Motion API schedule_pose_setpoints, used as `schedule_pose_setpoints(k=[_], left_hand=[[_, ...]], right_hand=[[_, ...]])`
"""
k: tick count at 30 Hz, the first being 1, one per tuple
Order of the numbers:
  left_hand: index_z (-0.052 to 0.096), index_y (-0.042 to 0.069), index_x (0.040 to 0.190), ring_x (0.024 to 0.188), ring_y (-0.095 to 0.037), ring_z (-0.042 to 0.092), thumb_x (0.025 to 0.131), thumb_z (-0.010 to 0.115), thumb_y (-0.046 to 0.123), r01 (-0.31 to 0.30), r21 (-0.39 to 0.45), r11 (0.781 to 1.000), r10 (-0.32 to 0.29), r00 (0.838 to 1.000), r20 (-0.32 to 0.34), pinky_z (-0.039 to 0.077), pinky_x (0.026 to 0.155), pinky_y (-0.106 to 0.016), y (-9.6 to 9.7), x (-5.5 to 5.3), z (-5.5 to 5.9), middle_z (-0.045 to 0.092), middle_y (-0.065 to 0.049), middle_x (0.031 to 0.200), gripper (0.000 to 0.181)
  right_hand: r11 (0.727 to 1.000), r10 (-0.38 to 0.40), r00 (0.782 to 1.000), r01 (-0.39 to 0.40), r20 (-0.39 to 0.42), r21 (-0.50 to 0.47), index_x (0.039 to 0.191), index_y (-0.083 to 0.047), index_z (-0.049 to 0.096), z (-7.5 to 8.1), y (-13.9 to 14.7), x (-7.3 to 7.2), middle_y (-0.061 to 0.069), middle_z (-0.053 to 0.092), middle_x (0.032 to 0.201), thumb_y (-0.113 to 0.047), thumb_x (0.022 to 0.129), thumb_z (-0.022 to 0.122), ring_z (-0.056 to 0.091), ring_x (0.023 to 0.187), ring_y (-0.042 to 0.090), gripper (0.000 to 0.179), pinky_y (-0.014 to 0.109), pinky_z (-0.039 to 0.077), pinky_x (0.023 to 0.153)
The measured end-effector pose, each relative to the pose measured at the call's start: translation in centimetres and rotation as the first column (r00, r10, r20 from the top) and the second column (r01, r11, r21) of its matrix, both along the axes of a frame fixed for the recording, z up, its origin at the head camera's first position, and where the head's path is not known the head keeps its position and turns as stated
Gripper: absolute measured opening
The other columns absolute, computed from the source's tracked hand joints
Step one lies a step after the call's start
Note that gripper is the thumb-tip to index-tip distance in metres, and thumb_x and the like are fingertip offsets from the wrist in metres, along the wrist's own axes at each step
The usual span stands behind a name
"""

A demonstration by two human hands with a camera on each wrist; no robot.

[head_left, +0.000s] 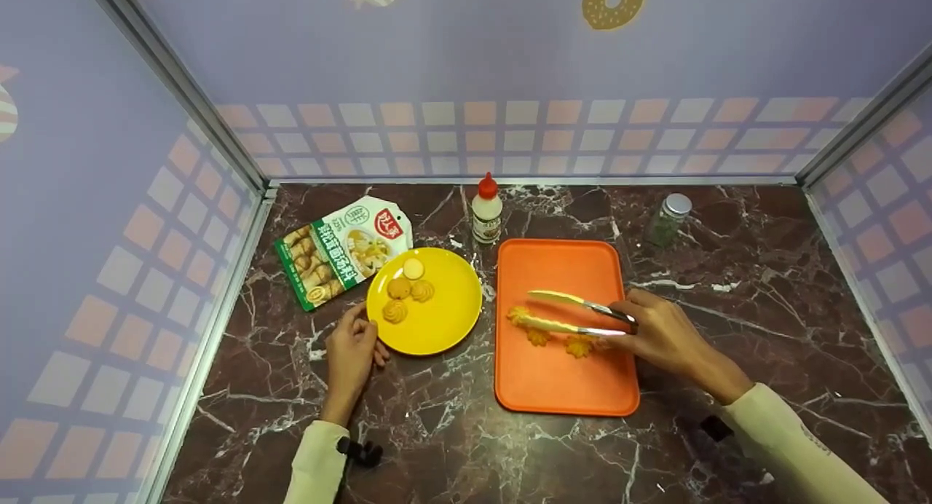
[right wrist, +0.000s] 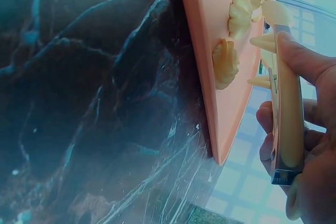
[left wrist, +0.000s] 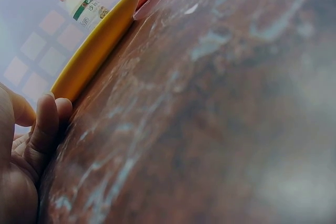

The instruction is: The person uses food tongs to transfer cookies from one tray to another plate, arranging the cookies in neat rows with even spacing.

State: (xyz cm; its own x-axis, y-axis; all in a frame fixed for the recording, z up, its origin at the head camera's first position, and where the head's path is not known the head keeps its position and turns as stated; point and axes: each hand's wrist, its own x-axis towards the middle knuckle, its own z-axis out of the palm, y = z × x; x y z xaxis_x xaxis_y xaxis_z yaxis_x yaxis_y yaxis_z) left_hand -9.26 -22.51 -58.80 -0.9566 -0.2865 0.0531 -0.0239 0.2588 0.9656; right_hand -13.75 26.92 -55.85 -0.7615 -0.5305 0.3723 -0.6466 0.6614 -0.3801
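Note:
My left hand [head_left: 352, 347] is at the left rim of the yellow plate [head_left: 448, 322], fingers curled and holding its edge. In the left wrist view, fingertips [left wrist: 48, 108] meet the plate's rim [left wrist: 100, 51]. Several round, swirled cookies [head_left: 421, 291] lie on the plate's left half. My right hand [head_left: 666, 333] grips metal tongs [head_left: 582, 305] with pale yellow tips, their arms spread apart above the orange tray [head_left: 561, 384]. On the tray are flower-shaped cookies [head_left: 579, 346]; one at the left [head_left: 518, 315] is partly behind a tong arm. The right wrist view shows these cookies [right wrist: 226, 64] beside the tongs [right wrist: 286, 103].
A green and white food packet [head_left: 342, 253] lies behind the plate at left. A red-capped squeeze bottle [head_left: 487, 213] stands behind, between plate and tray. A silver-lidded glass jar [head_left: 668, 220] stands at the back right. Patterned walls [head_left: 466, 67] enclose the marble countertop [head_left: 451, 446].

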Motion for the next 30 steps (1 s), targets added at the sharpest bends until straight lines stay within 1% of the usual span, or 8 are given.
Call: schedule_pose_setpoints(k=[2,5,8,11,17,21,24,30], left_hand=[[0.057,-0.013,0.150,0.046,-0.030,0.064,0.107,0.057,-0.008,-0.005,-0.005,1.000,0.005,1.000,0.004,0.054,0.039,-0.029,-0.1,-0.2,-0.4,0.068,-0.026,0.081,0.043],[0.058,-0.010,0.150,0.046,-0.030,0.064,0.108,0.057,-0.006,-0.018,-0.013,1.000,0.018,1.000,0.009,0.053,0.038,-0.028,-0.3,-0.6,-1.6,0.068,-0.026,0.081,0.042],[0.058,-0.007,0.152,0.045,-0.025,0.063,0.109,0.058,-0.003,-0.023,-0.020,1.000,0.023,1.000,0.006,0.053,0.037,-0.028,-0.7,-0.9,-2.7,0.068,-0.024,0.081,0.042],[0.060,-0.003,0.152,0.045,-0.022,0.063,0.110,0.059,0.000,-0.019,-0.012,1.000,0.019,1.000,-0.006,0.054,0.038,-0.028,-1.0,-0.9,-3.3,0.070,-0.022,0.082,0.042],[0.060,-0.001,0.153,0.048,-0.021,0.065,0.111,0.059,0.004,0.025,-0.011,1.000,-0.026,0.999,-0.029,0.056,0.040,-0.029,-1.4,-0.7,-3.4,0.070,-0.020,0.084,0.042],[0.058,-0.004,0.153,0.049,-0.023,0.065,0.111,0.057,0.002,0.027,-0.004,1.000,-0.027,0.999,-0.019,0.056,0.041,-0.029,-1.4,-0.7,-3.3,0.070,-0.022,0.085,0.042],[0.056,-0.005,0.154,0.049,-0.024,0.065,0.111,0.057,0.002,0.020,-0.005,1.000,-0.020,1.000,-0.008,0.056,0.040,-0.029,-1.4,-0.8,-3.3,0.070,-0.022,0.086,0.043],[0.057,-0.003,0.154,0.049,-0.023,0.066,0.111,0.059,0.003,0.019,-0.006,1.000,-0.019,1.000,-0.019,0.056,0.040,-0.029,-1.4,-0.7,-3.3,0.071,-0.022,0.087,0.043]], right_hand=[[1.000,0.001,1.000,-0.001,-0.009,0.000,0.102,-0.002,0.081,0.0,0.1,0.2,0.005,0.061,0.085,-0.029,0.073,0.105,0.047,0.068,0.010,0.046,0.027,0.043,0.057],[1.000,0.003,1.000,-0.004,-0.029,-0.003,0.101,-0.001,0.081,0.1,0.3,0.4,0.005,0.062,0.086,-0.029,0.073,0.105,0.048,0.069,0.009,0.046,0.026,0.043,0.057],[1.000,0.011,0.998,-0.012,-0.054,-0.010,0.100,-0.001,0.081,0.1,0.5,0.7,0.005,0.062,0.086,-0.027,0.072,0.105,0.047,0.070,0.007,0.045,0.026,0.043,0.056],[1.000,0.015,0.997,-0.016,-0.071,-0.013,0.100,0.000,0.081,0.1,0.6,0.9,0.004,0.061,0.086,-0.027,0.073,0.105,0.045,0.070,0.006,0.045,0.025,0.042,0.055],[1.000,0.017,0.997,-0.017,-0.070,-0.001,0.103,-0.002,0.082,0.1,1.1,1.3,0.003,0.059,0.085,-0.029,0.076,0.103,0.042,0.068,0.004,0.043,0.023,0.039,0.054],[1.000,0.025,0.997,-0.025,-0.071,0.001,0.103,-0.001,0.082,0.1,1.3,1.5,0.005,0.060,0.085,-0.027,0.074,0.105,0.043,0.068,0.005,0.045,0.023,0.040,0.054],[0.999,0.041,0.995,-0.041,-0.088,-0.004,0.102,0.001,0.081,0.1,1.4,1.6,0.006,0.060,0.085,-0.025,0.071,0.106,0.043,0.068,0.005,0.047,0.023,0.040,0.054],[0.998,0.056,0.991,-0.057,-0.124,-0.005,0.101,0.001,0.081,0.1,1.7,1.7,0.005,0.057,0.084,-0.026,0.069,0.105,0.042,0.068,0.004,0.048,0.022,0.039,0.053]])
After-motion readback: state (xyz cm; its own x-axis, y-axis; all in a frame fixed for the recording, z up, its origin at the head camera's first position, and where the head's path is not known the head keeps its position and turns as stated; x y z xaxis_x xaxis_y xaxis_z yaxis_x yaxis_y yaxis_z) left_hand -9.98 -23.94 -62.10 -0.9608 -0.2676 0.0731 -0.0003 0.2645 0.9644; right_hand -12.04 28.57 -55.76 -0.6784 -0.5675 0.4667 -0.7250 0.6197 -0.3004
